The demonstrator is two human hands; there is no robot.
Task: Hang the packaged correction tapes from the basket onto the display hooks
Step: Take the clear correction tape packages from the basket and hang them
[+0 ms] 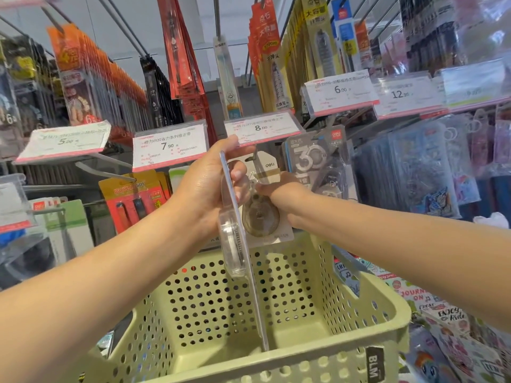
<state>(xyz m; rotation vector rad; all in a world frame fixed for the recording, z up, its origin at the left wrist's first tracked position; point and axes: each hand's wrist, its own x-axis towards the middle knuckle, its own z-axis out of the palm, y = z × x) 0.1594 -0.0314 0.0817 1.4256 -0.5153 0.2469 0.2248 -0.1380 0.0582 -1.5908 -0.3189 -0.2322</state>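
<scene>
My left hand (pixel 206 186) grips a packaged correction tape (pixel 235 244) by its upper part; the pack is turned edge-on and hangs down over the pale green perforated basket (pixel 345 308). My right hand (pixel 282 193) pinches a second correction tape pack (pixel 261 214), a beige card with a clear round dispenser, whose top hole sits at the display hook (pixel 255 154) under the 8.00 price tag (pixel 261 128). Whether that pack rests fully on the hook is unclear. The basket floor in view holds no packs.
A grey "30" correction tape pack (pixel 318 161) hangs just right of my right hand. Price tags 7.90 (pixel 168 146) and 5.00 (pixel 65 140) sit to the left, 6.00 (pixel 340 91) and 12.90 (pixel 401 94) upper right. Dense hanging stationery fills rows above, and notebooks lie lower right.
</scene>
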